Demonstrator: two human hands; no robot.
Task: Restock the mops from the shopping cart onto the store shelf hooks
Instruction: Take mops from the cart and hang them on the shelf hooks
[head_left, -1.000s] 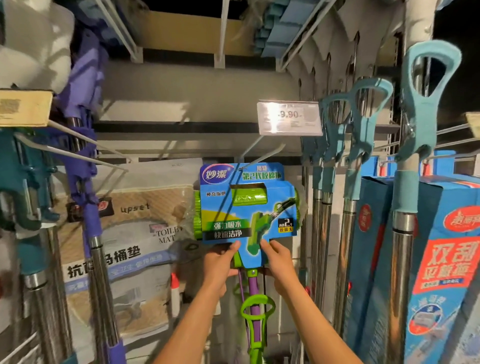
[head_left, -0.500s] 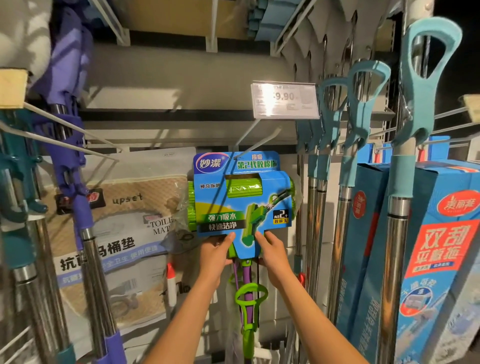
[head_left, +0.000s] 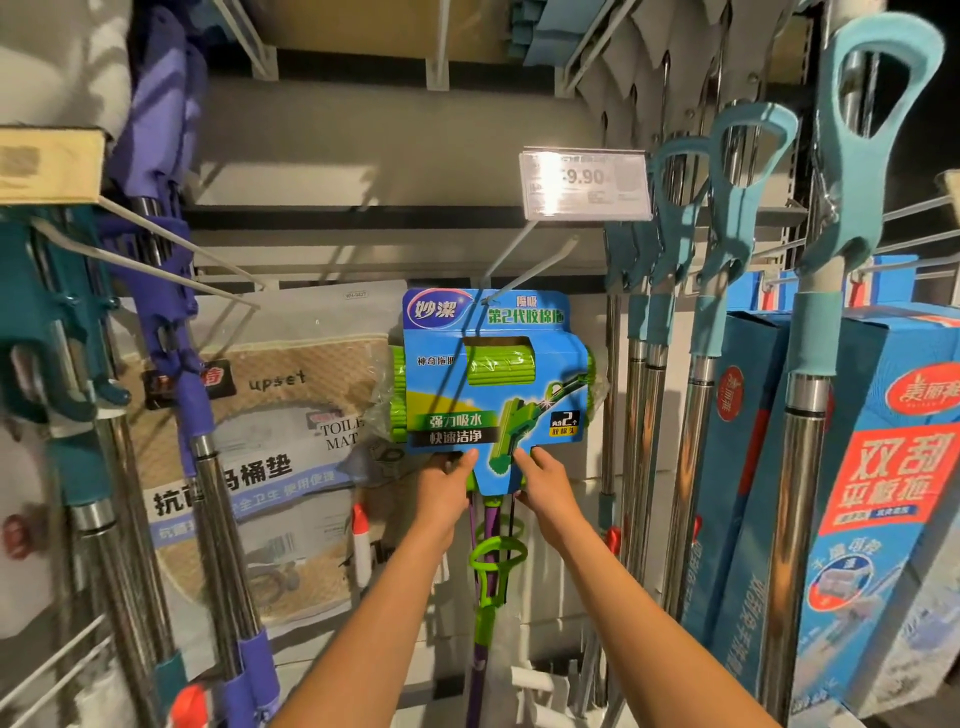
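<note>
At the bottom edge of the blue mop card (head_left: 493, 374), both hands grip the packaging: the left hand (head_left: 448, 483) pinches the card's lower left part with its thumb on the front face, and the right hand (head_left: 543, 480) holds the lower tab from the right side, thumb on the front and fingers curled behind. Both forearms reach up from the lower edge of the view. The card belongs to a green sponge mop (head_left: 501, 366) whose roller shows through a cut-out window and sticks out at both sides of the card. Its top edge meets the tip of a white shelf hook (head_left: 535, 273), and the hook's end sits at the card's hanging hole, though I cannot tell if it has passed through. Below the hands, the purple pole (head_left: 475, 654) hangs straight down with a green loop lever (head_left: 496, 566) on it. Above the hook, a price tag (head_left: 584, 182) reads 9.90. Just right of the card hang several steel mops with teal handles (head_left: 748, 171), and beside them stand blue boxed mops (head_left: 883, 493). Left of the card hangs a bagged toilet mat (head_left: 270, 431), and further left purple-handled mops (head_left: 171, 291) hang on long hooks.
</note>
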